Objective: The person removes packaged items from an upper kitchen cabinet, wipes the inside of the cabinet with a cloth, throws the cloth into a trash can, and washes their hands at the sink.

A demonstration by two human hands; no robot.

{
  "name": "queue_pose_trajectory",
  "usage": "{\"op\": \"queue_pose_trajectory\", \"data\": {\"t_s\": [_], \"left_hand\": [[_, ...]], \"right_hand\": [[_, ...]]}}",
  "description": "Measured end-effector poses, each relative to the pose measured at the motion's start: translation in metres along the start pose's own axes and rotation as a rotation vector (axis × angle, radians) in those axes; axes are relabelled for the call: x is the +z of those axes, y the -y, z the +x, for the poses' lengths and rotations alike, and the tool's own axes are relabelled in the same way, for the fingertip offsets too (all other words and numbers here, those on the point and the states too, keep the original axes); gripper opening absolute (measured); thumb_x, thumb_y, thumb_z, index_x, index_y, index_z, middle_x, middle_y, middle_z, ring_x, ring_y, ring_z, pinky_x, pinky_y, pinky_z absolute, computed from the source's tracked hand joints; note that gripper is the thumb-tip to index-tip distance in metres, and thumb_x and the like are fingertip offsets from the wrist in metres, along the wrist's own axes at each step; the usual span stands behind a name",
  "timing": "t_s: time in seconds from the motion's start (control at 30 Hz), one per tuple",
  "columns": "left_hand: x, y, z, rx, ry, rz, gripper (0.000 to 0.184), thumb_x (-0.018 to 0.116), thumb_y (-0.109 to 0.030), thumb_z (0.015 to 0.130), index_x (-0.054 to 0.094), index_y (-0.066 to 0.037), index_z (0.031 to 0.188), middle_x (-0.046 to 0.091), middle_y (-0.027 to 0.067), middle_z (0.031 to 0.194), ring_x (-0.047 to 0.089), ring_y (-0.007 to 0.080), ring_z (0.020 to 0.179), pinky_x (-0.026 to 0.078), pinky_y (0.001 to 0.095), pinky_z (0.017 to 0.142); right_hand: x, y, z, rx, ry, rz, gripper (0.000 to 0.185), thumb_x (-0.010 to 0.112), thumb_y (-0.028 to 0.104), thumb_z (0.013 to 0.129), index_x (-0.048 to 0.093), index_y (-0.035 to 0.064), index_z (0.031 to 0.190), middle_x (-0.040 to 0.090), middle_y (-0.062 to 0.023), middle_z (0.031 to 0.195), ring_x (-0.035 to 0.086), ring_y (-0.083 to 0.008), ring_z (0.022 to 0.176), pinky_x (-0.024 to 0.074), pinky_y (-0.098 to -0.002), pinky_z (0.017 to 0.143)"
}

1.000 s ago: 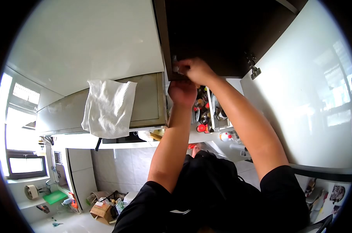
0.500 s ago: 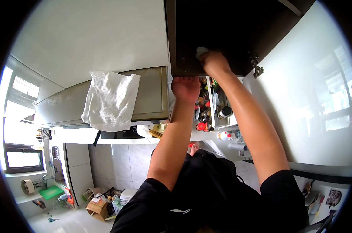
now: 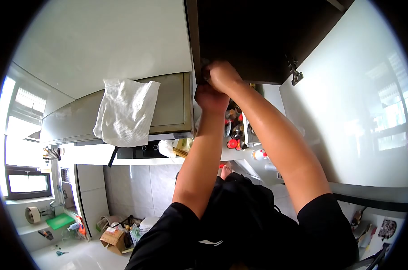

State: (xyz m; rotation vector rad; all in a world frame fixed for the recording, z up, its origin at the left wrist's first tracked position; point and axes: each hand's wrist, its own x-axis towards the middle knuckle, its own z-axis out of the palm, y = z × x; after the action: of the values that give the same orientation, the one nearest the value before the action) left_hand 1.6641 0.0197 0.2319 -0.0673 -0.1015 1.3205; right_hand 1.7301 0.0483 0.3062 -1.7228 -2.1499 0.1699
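Observation:
My right hand (image 3: 223, 75) is closed inside the dark open cabinet (image 3: 246, 49), at its lower left front corner. A small pale edge of a white wad (image 3: 205, 61) shows past its fingers; the rest is hidden. Just below, my left hand (image 3: 211, 97) is cupped palm up against the cabinet's bottom edge, its fingers partly covered by the right hand and the edge. Nothing shows in its palm. To the left, a white textured cloth (image 3: 126, 112) hangs over the front of the range hood (image 3: 171, 101).
The white cabinet door (image 3: 348, 103) stands open on the right, on a metal hinge (image 3: 295, 74). Below are bottles with red caps (image 3: 232, 143) and a black cooktop (image 3: 134, 153). A cardboard box (image 3: 113, 240) sits on the floor at lower left.
My right hand has moved left and slightly down, from the cabinet's floor to its left corner, next to my left hand. The white wad is now mostly hidden. My left hand has barely shifted.

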Motion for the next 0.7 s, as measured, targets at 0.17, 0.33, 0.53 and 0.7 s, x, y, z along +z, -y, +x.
{"op": "queue_pose_trajectory", "data": {"t_s": [0.17,0.33,0.53,0.7], "left_hand": [[-0.008,-0.006,0.005,0.017,-0.043,0.022,0.040,0.038,-0.021,0.087,0.062,-0.006,0.115,0.066,0.0123,0.118,0.061,0.0289,0.114,0.048,0.0461,0.100],[-0.029,-0.012,0.015,0.006,0.071,-0.056,0.038,0.038,-0.022,0.088,0.063,-0.004,0.111,0.067,0.0138,0.119,0.061,0.0294,0.116,0.047,0.0479,0.102],[-0.001,-0.004,0.004,0.151,-0.084,0.012,0.033,0.039,-0.020,0.094,0.065,-0.003,0.108,0.068,0.0130,0.118,0.063,0.0286,0.111,0.049,0.0458,0.101],[-0.007,-0.005,0.008,0.196,-0.140,-0.012,0.035,0.041,-0.019,0.097,0.063,-0.002,0.118,0.066,0.0126,0.124,0.061,0.0286,0.116,0.048,0.0452,0.103]], "right_hand": [[-0.009,-0.005,-0.008,-0.085,0.012,0.096,0.012,0.064,0.015,0.086,0.075,0.0092,0.088,0.070,-0.0174,0.091,0.066,-0.0391,0.084,0.0537,-0.0450,0.073],[-0.014,-0.011,-0.020,-0.198,-0.012,0.178,0.013,0.064,0.016,0.088,0.076,0.0101,0.091,0.070,-0.0162,0.094,0.066,-0.0367,0.087,0.0526,-0.0433,0.075],[-0.034,-0.011,-0.026,0.011,0.046,0.493,0.022,0.058,0.015,0.090,0.075,0.0075,0.102,0.072,-0.0140,0.105,0.068,-0.0303,0.099,0.0526,-0.0375,0.084],[-0.025,-0.075,0.034,-0.043,0.135,0.173,0.034,0.054,0.027,0.090,0.072,0.0064,0.110,0.073,-0.0149,0.105,0.068,-0.0272,0.094,0.0525,-0.0364,0.086]]}}
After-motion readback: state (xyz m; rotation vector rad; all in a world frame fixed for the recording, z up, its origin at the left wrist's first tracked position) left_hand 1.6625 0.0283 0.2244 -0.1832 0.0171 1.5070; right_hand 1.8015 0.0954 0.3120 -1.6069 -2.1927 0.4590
